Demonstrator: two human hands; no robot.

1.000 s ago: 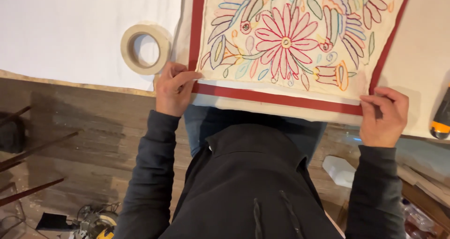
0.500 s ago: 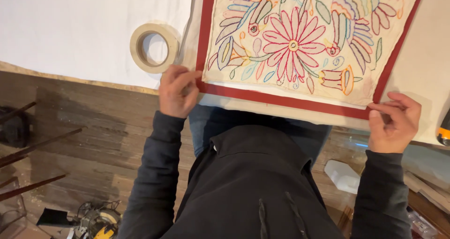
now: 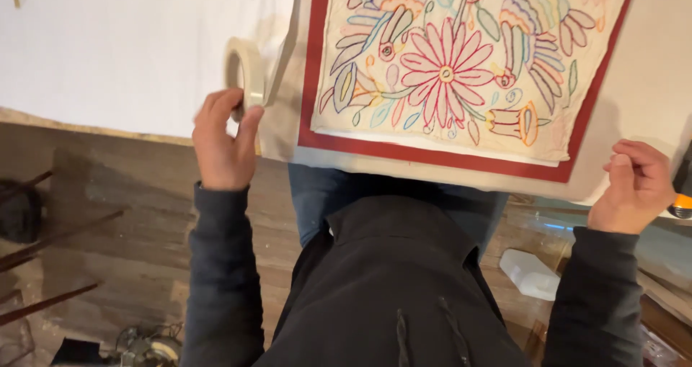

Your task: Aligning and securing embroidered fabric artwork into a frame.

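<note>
An embroidered cloth (image 3: 461, 57) with bright flowers and birds lies on a red-bordered beige board (image 3: 432, 167) on the white table (image 3: 108, 57). My left hand (image 3: 222, 140) grips a roll of beige tape (image 3: 245, 75), held upright off the table by the board's left edge, with a strip of tape running up from it. My right hand (image 3: 638, 183) is curled at the board's lower right corner, pinching its edge.
The table's wooden front edge (image 3: 86, 126) runs along the left. Below is a wooden floor with a white container (image 3: 530, 273), dark rods (image 3: 43, 234) and cables (image 3: 148, 345). An orange-tipped tool (image 3: 681, 207) lies at the far right.
My left hand left the board's lower left corner, picked the tape roll up off the table and tilted it upright. My right hand stayed at the lower right corner.
</note>
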